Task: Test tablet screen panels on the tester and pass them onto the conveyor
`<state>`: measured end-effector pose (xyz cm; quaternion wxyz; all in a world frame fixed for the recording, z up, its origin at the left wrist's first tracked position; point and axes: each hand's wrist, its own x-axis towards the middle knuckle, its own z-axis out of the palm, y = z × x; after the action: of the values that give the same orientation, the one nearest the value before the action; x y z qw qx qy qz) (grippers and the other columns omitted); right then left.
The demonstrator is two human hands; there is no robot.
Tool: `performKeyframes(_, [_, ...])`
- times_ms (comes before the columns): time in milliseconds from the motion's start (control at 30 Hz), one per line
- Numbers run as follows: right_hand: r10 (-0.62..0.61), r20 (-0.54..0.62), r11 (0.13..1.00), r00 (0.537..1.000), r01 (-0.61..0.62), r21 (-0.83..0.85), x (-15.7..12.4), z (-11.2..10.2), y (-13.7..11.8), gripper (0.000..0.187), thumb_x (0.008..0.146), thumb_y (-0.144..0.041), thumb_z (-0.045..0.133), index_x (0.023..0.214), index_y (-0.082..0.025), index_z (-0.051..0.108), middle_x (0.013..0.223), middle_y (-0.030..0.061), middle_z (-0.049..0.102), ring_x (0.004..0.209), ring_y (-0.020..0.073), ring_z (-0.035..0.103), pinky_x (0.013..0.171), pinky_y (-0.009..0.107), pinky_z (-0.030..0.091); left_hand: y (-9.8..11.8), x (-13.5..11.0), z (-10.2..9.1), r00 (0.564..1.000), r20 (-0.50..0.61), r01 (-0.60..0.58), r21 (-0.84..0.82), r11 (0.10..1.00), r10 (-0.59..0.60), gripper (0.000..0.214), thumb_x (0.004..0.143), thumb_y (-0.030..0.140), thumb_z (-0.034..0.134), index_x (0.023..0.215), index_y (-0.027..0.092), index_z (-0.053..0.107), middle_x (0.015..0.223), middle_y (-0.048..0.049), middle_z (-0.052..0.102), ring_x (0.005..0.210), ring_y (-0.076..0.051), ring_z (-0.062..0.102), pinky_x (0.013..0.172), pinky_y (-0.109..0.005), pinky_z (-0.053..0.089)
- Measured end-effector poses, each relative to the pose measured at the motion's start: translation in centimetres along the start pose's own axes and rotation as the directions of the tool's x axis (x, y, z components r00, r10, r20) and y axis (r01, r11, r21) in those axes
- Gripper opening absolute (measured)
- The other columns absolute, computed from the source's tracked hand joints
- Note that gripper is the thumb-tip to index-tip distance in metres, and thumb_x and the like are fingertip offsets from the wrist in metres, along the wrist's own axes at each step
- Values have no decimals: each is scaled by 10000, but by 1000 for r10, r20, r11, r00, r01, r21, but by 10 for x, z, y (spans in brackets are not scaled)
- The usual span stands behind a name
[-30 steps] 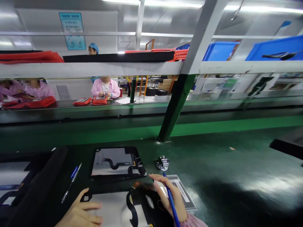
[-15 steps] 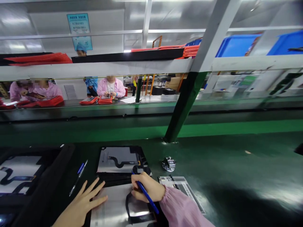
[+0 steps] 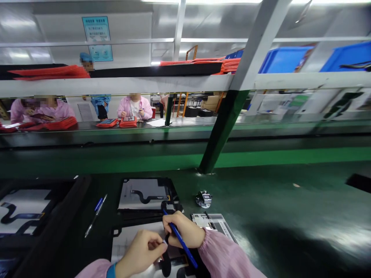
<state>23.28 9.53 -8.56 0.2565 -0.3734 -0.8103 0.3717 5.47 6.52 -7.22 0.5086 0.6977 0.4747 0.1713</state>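
Note:
A flat silver display panel (image 3: 121, 241) lies in front of me, with a black flex cable (image 3: 165, 265) curving across it. My left hand (image 3: 142, 249) is over the panel, thumb and forefinger pinched beside the cable; a small pale spot shows at the fingertips, too small to name. Close against it, my right hand (image 3: 185, 229) grips a slim blue pen-like stick (image 3: 184, 247), which slants from beyond the fingers back toward my wrist. The right fingertips are partly hidden, near the cable's dark upper part.
Another panel (image 3: 145, 193) with a cable lies behind. A metal tally counter (image 3: 204, 199) and a white-edged panel (image 3: 214, 222) are to the right. A pen (image 3: 97, 214) and a black tray (image 3: 69, 208) of panels lie left. A green post (image 3: 223, 133) rises from the bench; co-workers sit beyond.
My left hand has gone from spread fingers on the panel's left side to a pinch next to my right hand. The right hand still holds the blue stick, nearly in place.

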Motion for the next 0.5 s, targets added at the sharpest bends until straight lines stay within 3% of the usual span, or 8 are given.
performKeyframes(67, [-45,-3,995,999,45,-86,-2,2,-2,262,497,-15,494,592,-223,365,488,-104,389,425,65,337,436,178,265,-2,0,1,1000,-2,-2,-18,1000,2,180,748,266,570,638,135,626,596,-21,638,585,-167,607,550,-238,417])
performKeyframes(133, [-119,-53,977,992,107,-182,-5,2,-4,239,527,-30,494,635,-226,411,526,-76,446,470,94,405,476,196,319,-4,-3,0,1000,1,7,-44,999,-7,188,746,286,564,625,146,597,581,-14,616,582,-169,599,560,-248,423])
performKeyframes(200, [-193,-215,964,958,144,-222,-11,0,-7,188,607,-70,519,696,-226,463,669,-5,593,604,145,538,575,237,415,-6,-8,-4,1000,-2,7,-75,997,-7,209,750,326,561,625,159,560,592,-12,599,603,-177,598,584,-263,436])
performKeyframes(233, [-202,-342,968,918,132,-215,-16,-1,-8,134,674,-106,533,714,-225,484,747,28,637,680,171,582,634,266,447,-8,-12,-7,1000,-4,-3,-85,996,3,217,752,347,565,635,165,548,620,-19,607,638,-185,605,613,-273,448])
performKeyframes(300, [-112,-612,992,783,52,-115,-28,1,-8,135,841,-220,490,707,-224,508,755,51,656,710,191,610,677,298,466,-14,-22,-13,999,-1,-38,-112,993,38,222,757,376,585,685,170,546,731,-44,648,752,-205,626,718,-299,471])
performKeyframes(367, [80,-748,995,659,-7,100,-44,10,-6,302,957,-334,346,759,-225,547,594,17,599,568,176,579,583,287,458,-24,-34,-19,997,13,-69,-133,989,71,225,765,393,611,751,176,554,870,-63,677,871,-213,628,830,-316,464])
performKeyframes(433, [248,-753,952,609,-9,306,-58,25,-2,374,983,-422,258,899,-220,562,520,-16,538,483,167,530,508,276,441,-38,-44,-21,997,5,-77,-115,990,78,239,775,412,625,803,187,552,936,-59,680,921,-207,622,868,-314,459])
performKeyframes(500, [352,-728,910,588,-31,414,-68,43,3,385,962,-498,301,908,-215,557,546,-19,531,495,161,521,498,268,442,-53,-50,-19,996,-34,-82,-48,996,80,246,793,422,616,872,197,557,956,-52,681,928,-204,625,862,-307,468])
